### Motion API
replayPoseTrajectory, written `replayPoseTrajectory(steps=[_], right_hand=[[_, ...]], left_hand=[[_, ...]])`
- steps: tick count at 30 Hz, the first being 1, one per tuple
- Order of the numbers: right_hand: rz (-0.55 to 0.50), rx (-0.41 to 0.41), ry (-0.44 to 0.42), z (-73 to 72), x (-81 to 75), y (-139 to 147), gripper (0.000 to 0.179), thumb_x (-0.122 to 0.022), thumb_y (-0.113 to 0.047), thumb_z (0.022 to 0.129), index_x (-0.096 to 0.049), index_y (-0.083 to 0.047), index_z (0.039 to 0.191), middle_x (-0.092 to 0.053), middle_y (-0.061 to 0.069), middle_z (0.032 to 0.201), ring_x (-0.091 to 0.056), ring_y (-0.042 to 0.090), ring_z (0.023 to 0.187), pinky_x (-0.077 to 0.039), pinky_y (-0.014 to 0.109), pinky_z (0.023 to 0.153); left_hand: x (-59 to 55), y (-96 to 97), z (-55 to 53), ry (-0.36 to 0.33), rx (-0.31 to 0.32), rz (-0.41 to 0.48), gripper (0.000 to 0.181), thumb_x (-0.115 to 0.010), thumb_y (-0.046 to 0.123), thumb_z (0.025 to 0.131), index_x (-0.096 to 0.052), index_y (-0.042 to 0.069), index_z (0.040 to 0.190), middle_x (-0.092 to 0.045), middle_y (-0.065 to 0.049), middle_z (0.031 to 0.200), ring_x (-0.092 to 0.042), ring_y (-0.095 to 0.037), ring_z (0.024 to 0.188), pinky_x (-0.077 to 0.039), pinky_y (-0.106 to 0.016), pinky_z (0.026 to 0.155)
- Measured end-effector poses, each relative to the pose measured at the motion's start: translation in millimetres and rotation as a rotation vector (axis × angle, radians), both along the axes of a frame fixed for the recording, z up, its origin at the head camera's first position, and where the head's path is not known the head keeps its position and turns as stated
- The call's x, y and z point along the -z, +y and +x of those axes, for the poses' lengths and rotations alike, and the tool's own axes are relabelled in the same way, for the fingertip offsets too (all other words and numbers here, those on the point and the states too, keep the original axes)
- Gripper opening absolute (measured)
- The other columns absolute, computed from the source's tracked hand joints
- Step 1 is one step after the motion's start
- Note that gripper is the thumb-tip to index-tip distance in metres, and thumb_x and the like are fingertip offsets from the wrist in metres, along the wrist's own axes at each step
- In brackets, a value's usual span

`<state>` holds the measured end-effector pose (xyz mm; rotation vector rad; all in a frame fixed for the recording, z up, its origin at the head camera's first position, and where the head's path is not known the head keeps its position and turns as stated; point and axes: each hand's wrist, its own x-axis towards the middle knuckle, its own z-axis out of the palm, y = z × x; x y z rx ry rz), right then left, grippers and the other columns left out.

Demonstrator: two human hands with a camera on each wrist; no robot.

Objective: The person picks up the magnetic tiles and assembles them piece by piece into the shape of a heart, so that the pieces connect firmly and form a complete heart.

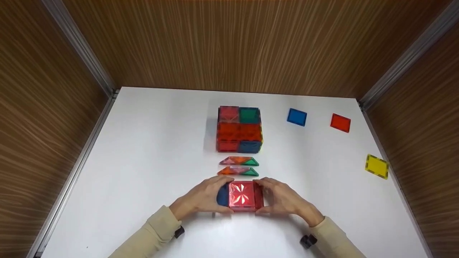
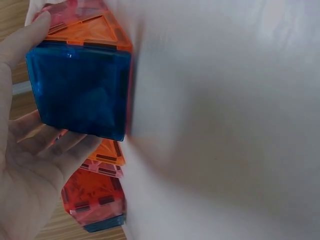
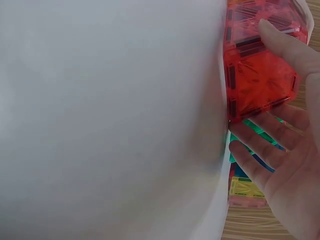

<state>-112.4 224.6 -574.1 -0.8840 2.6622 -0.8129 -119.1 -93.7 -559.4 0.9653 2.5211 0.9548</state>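
Note:
A small box of translucent magnetic tiles (image 1: 242, 195) stands on the table near the person, a red square on its top. My left hand (image 1: 202, 196) holds the box's left end, thumb on the near side and fingers on the far side. A blue square tile (image 2: 80, 92) faces that palm, with an orange tile (image 2: 92, 31) beside it. At the opposite end my right hand (image 1: 287, 197) grips the box the same way, around a red end tile (image 3: 265, 82). Just beyond are two trapezoid rows of triangle tiles, a farther one (image 1: 238, 161) and a nearer one (image 1: 238, 171).
A larger tile block (image 1: 239, 132), mostly red with green and blue squares, stands behind the rows. To the right lie single blue (image 1: 297, 117), red (image 1: 340, 123) and yellow (image 1: 377, 166) tiles. Wood-grain panels (image 1: 229, 46) border the white table (image 1: 150, 143).

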Motion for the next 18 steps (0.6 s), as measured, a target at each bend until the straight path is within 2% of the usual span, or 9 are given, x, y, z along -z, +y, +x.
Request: replayPoseTrajectory(steps=[5,12,18], right_hand=[[0.007,0.0,-0.005,0.9,-0.5,-5.5,0.093,-0.093,-0.054,0.075,-0.057,-0.011,0.15,-0.068,0.003,0.139,-0.066,0.019,0.127,-0.056,0.046,0.109],[0.069,-0.03,-0.03,-1.8,-2.6,-26.0,0.099,-0.088,-0.059,0.079,-0.05,-0.009,0.156,-0.059,0.013,0.153,-0.059,0.031,0.142,-0.05,0.051,0.116],[0.068,-0.036,-0.096,-5.1,-4.5,-35.9,0.098,-0.084,-0.063,0.081,-0.049,-0.012,0.157,-0.06,0.009,0.153,-0.059,0.028,0.141,-0.05,0.053,0.116]], left_hand=[[-1.2,-4.8,1.0,-0.007,0.005,0.001,0.091,-0.089,0.051,0.08,-0.05,0.01,0.151,-0.059,-0.008,0.15,-0.061,-0.025,0.133,-0.052,-0.049,0.114],[-2.9,-24.9,2.0,-0.087,-0.043,-0.011,0.09,-0.089,0.052,0.079,-0.05,0.016,0.151,-0.058,-0.006,0.15,-0.06,-0.026,0.136,-0.052,-0.053,0.115],[-4.7,-36.6,0.1,-0.133,-0.075,-0.001,0.087,-0.088,0.058,0.078,-0.053,0.02,0.149,-0.063,0.0,0.138,-0.062,-0.02,0.124,-0.055,-0.049,0.109]])
